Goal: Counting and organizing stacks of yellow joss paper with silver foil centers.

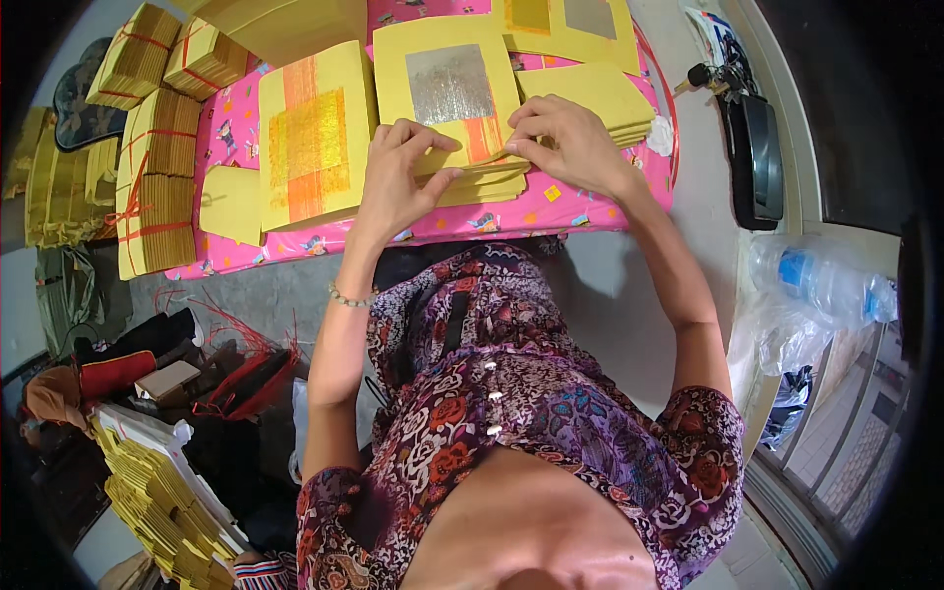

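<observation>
Head view: silver-patched yellow paper [448, 85] reaches between the fingers [430, 140].

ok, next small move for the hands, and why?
Probably have the left hand pinch the near edge of the silver-squared yellow sheet: its thumb and index fingertips stand apart there, while the right hand seems to grip that edge farther right.

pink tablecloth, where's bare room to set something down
Two patches of pink tablecloth are bare: one between the red-tied bundles and gold-squared stack, behind the small yellow piece; another at the front edge, between the yellow paper and right forearm. The middle, around the left hand, is crowded.
</observation>
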Motion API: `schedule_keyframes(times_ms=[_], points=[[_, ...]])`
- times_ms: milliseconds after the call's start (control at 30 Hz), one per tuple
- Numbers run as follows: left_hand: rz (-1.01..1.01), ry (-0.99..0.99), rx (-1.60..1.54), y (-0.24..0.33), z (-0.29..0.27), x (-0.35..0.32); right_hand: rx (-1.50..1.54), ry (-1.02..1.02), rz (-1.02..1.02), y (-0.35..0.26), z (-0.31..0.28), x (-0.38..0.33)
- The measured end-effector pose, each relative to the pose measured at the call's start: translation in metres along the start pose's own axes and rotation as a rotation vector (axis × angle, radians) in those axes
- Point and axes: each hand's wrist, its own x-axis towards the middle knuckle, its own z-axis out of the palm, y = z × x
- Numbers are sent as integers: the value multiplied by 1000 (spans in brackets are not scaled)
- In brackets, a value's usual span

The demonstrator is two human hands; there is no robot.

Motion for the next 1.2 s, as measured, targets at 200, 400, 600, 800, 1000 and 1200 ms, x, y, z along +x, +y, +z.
schedule_keyframes(times_ms=[200, 400, 600, 800, 1000, 1200], points=[[22, 6, 107, 15, -3, 3, -115, 85, -98, -14, -9, 6], [86, 156, 183, 19, 6, 12, -153, 247, -224, -29, -20, 25], [54, 419, 212, 7, -1, 16, 216, 361, -67, -30, -23, 37], [28, 750, -408, 6, -26, 10, 563, 450, 125, 12, 3, 51], [-13, 676, -649, -17, -21, 2, 752, 411, 52, 12, 13, 59], [-71, 577, -825, -36, -23, 1, 830, 406, 12, 20, 20, 60]])
